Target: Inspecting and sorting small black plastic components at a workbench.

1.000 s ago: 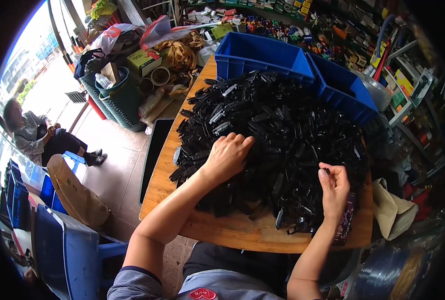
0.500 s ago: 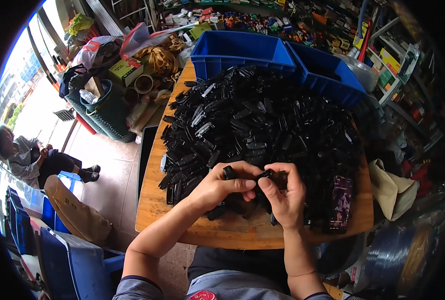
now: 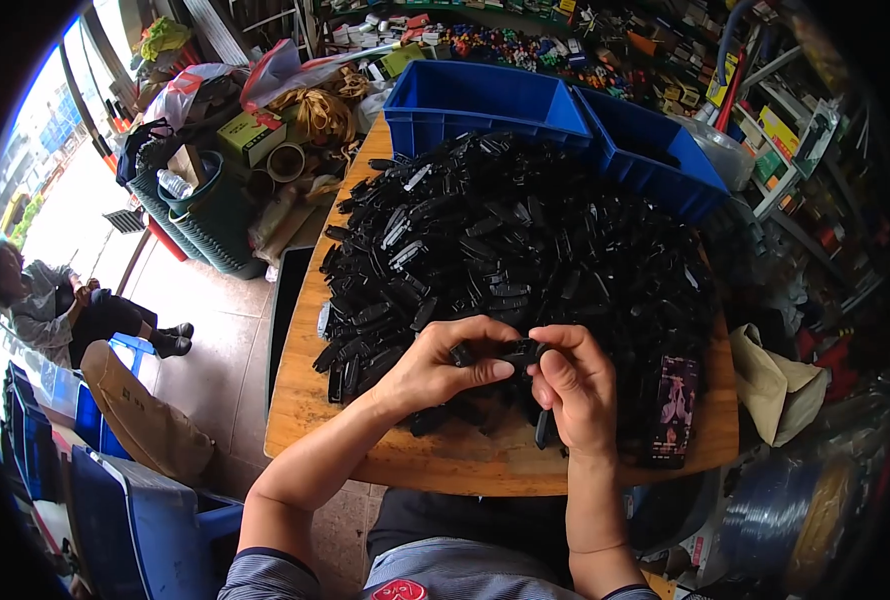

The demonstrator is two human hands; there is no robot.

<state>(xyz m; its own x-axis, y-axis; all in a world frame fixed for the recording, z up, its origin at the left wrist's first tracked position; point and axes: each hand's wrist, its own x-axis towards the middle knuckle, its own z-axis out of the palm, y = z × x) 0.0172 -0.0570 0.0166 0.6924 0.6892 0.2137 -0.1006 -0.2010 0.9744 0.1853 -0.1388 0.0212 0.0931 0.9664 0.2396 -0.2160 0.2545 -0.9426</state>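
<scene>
Raised slightly since earlier | hands: left (image 3: 435,368), right (image 3: 575,385) pinch black part (image 3: 505,352)

We cannot tell the exact shape of the small black part (image 3: 500,352) pinched between our left hand (image 3: 435,365) and right hand (image 3: 575,385), since the fingers cover most of it. The heap of black parts (image 3: 505,240) hides nearly all of the wooden table (image 3: 295,400), leaving only its left and near edges bare, and the far rim lies behind the two blue bins (image 3: 555,115). The shelf goods (image 3: 525,40) beyond the far edge are too small and bent to make out.
</scene>
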